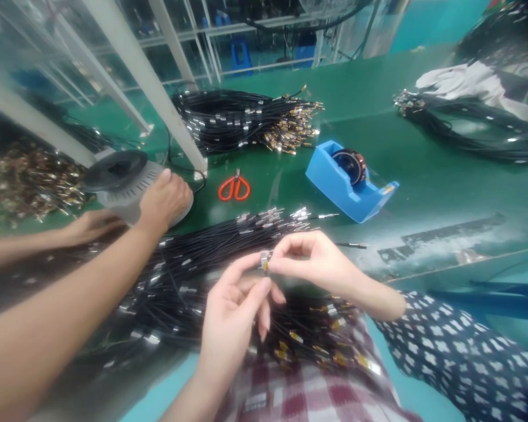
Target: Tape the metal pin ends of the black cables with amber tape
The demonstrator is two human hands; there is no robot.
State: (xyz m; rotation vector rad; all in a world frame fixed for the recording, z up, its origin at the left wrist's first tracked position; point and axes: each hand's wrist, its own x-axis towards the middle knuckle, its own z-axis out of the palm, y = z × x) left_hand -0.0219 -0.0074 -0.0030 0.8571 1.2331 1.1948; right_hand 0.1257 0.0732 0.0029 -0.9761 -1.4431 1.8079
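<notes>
And we're looking across a green workbench [361,94], its top worn into a grey, dark-streaked patch [453,230] near the edge, a pale sheen lying over it. White posts [149,88] slant up to our left, feet set right on the green! Beyond, we spot a blue stool [241,55] among thin pale rails [210,40], all blurred. Top right, we've a turquoise surface [440,23], wall or floor, we can't tell.
</notes>
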